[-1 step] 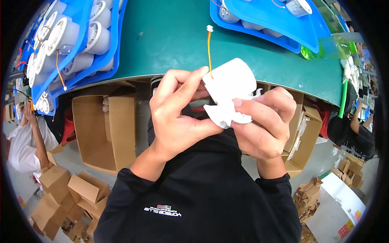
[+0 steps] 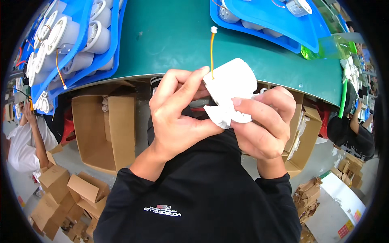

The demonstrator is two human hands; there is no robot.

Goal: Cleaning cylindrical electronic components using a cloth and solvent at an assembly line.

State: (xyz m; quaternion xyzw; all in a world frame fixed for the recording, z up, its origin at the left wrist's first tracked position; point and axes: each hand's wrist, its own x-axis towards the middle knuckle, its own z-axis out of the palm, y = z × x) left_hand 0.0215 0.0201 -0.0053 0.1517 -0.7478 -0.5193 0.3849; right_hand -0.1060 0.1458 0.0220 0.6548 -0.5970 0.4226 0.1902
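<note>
My left hand (image 2: pixel 172 111) is closed on a white, cup-shaped plastic housing (image 2: pixel 233 79), thumb and fingers gripping its left side. From the housing's edge near my fingertips, a thin orange-and-yellow wire (image 2: pixel 212 50) stands up, tipped with a small white connector (image 2: pixel 214 30). My right hand (image 2: pixel 267 121) pinches a crumpled white cloth or tissue (image 2: pixel 223 115) against the lower part of the housing. The cloth covers that part, and my left thumb also touches it. Both hands are above my lap, just in front of the table's near edge.
On the green table (image 2: pixel 170 40), stacked blue trays (image 2: pixel 115 48) of similar white housings stand left. More blue trays (image 2: pixel 267 20) are at the far right, beside a green transparent bottle (image 2: pixel 332 47). Open cardboard boxes (image 2: pixel 93 133) sit under the table. People work at both sides.
The wire's connector end has swung slightly to the right and down. Both hands keep nearly the same hold and place.
</note>
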